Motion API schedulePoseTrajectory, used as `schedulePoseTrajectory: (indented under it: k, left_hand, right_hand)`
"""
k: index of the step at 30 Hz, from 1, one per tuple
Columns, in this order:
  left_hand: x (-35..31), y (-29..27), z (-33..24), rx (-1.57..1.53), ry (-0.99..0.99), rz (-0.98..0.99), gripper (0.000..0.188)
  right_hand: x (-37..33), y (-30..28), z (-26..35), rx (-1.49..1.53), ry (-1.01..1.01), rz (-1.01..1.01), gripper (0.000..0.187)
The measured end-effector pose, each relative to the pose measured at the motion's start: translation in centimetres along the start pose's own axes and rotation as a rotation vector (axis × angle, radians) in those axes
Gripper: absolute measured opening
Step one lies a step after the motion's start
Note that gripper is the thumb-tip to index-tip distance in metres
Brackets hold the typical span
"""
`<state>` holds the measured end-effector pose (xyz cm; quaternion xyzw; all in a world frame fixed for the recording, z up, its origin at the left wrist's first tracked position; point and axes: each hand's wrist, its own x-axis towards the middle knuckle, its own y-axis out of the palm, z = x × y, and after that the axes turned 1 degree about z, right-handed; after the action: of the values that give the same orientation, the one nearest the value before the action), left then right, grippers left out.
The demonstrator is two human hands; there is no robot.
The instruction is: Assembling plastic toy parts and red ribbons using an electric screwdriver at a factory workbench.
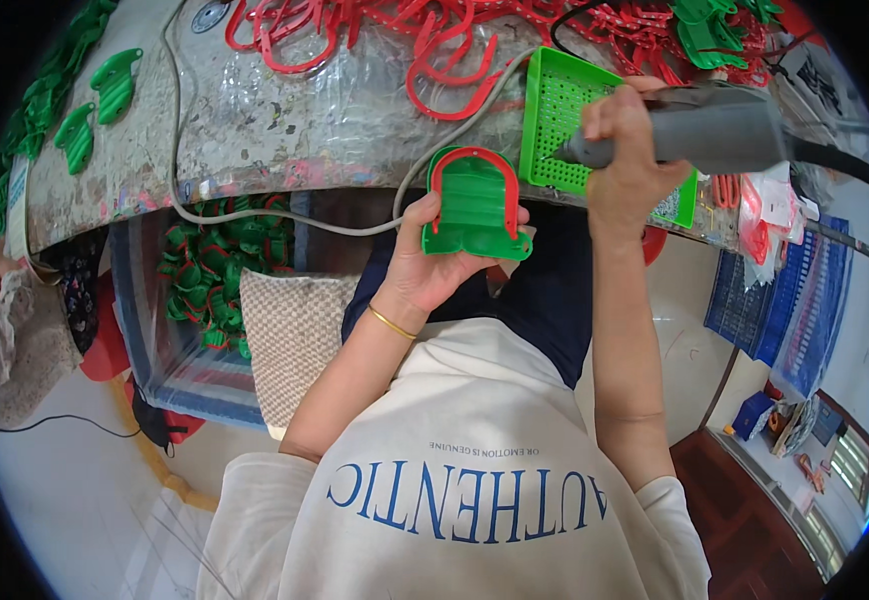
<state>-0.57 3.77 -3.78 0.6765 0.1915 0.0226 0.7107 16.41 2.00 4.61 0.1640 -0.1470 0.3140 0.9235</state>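
Red arch (pixel 476 154) rims green piece (pixel 474 210) near grey tool (pixel 723 130).

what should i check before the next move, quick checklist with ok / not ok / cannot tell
1. Green moulded piece held in the left hand: ok.
2. Red U-shaped strip lying along the piece's curved edge: ok.
3. Strip fastened to the piece: cannot tell, the joints are too small to judge.
4. Grey corded power tool gripped in the right hand: ok.
5. Tool tip at the green piece: not ok, it is apart from it, over the green perforated tray.
6. Screw on the tip: cannot tell, too small to see.
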Motion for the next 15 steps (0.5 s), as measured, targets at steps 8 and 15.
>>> schedulePoseTrajectory:
  k: [8, 15]
  left_hand:
    - [-0.1, 0.1, 0.0, 0.033, 0.025, 0.049, 0.068]
    - [-0.6, 0.6, 0.0, 0.076, 0.040, 0.015, 0.067]
  right_hand:
    - [-2.0, 1.5, 5.1, 0.106, 0.130, 0.144, 0.017]
    - [-3.5, 1.8, 5.3, 0.082, 0.202, 0.169, 0.016]
